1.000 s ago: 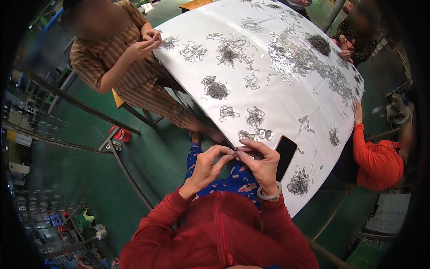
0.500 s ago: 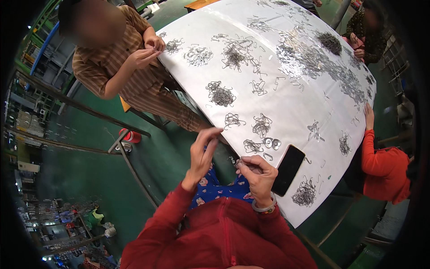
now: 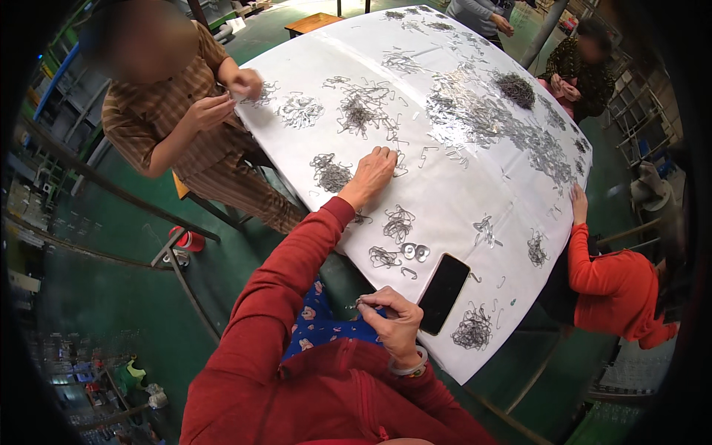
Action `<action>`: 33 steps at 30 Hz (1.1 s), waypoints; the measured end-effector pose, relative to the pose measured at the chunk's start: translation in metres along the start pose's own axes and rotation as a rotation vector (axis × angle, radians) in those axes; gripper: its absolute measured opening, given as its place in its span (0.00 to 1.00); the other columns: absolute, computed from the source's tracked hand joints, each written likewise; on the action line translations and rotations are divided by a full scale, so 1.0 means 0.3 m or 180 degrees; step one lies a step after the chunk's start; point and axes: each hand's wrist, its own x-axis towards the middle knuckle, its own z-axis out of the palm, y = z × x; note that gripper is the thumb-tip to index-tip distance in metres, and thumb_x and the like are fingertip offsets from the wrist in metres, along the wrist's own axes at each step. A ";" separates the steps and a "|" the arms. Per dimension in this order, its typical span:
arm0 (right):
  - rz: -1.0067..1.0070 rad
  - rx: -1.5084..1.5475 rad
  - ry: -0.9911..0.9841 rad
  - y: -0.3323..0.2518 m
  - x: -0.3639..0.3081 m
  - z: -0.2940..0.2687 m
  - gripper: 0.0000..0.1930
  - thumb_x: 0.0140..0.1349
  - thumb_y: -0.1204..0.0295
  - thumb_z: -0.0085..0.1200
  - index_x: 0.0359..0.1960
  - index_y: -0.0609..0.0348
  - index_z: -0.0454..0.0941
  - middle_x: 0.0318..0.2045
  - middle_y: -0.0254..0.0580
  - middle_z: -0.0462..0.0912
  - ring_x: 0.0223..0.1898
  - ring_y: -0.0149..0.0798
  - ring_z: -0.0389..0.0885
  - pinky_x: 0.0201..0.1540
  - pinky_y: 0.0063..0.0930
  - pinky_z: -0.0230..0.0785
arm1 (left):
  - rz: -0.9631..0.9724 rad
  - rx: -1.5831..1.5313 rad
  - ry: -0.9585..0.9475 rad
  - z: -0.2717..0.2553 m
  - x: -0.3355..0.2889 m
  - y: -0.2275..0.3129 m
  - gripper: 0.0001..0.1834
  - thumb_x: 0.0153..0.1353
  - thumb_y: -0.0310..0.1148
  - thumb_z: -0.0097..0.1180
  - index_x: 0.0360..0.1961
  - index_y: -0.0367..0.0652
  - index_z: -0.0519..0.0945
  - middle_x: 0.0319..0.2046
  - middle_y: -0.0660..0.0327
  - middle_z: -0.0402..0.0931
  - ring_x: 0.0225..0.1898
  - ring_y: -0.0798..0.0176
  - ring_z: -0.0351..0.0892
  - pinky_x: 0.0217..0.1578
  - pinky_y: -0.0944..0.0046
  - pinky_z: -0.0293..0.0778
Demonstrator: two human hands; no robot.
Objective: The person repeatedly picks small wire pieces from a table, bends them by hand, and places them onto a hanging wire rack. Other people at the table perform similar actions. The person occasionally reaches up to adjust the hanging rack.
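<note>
My left hand [image 3: 371,178] reaches out over the white-covered table [image 3: 452,196], fingers bent down and close together beside loose S-shaped metal hooks [image 3: 401,163]. Whatever lies under its fingertips is hidden. Low in front of my body, off the table's near edge, my right hand [image 3: 394,320] is closed in a pinch on a small metal piece [image 3: 356,304], too small to make out fully. Between the hands on the table are a pile of wire hooks [image 3: 399,224], a smaller pile [image 3: 383,257] and two round metal pieces [image 3: 415,252].
A black-screened phone [image 3: 445,294] lies near my right hand, with another hook pile [image 3: 472,328] beyond it. A large spread of shiny metal pieces [image 3: 467,111] covers the far table. A co-worker in a striped shirt [image 3: 167,111] stands left; another in orange [image 3: 612,285] is right.
My left hand has moved from beside the table's edge forward onto the table among the hooks. My right hand stays low in its pinch. The view has shifted slightly.
</note>
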 end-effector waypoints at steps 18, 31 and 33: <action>0.0161 0.0198 0.0160 -0.011 -0.047 0.053 0.09 0.54 0.89 0.59 0.35 0.69 0.83 0.30 0.41 0.83 0.29 0.26 0.79 0.31 0.15 0.71 | -0.1443 -0.3344 0.0018 -0.617 -0.574 0.293 0.06 0.63 0.26 0.58 0.39 0.34 0.79 0.33 0.61 0.81 0.36 0.72 0.77 0.38 0.71 0.74; -0.0598 -0.0459 0.0087 -0.029 -0.043 0.048 0.12 0.52 0.86 0.60 0.38 0.63 0.85 0.29 0.40 0.83 0.30 0.30 0.81 0.34 0.22 0.73 | -0.1153 -0.3628 -0.0042 -0.665 -0.725 0.391 0.04 0.57 0.21 0.60 0.35 0.36 0.80 0.39 0.59 0.77 0.42 0.64 0.76 0.44 0.66 0.72; -0.0676 -0.0713 0.0065 -0.026 -0.042 0.040 0.12 0.51 0.86 0.60 0.38 0.62 0.85 0.29 0.41 0.83 0.30 0.30 0.81 0.34 0.22 0.73 | -0.1234 -0.3594 0.0090 -0.661 -0.724 0.397 0.05 0.57 0.20 0.59 0.35 0.35 0.80 0.38 0.57 0.78 0.41 0.64 0.77 0.44 0.66 0.73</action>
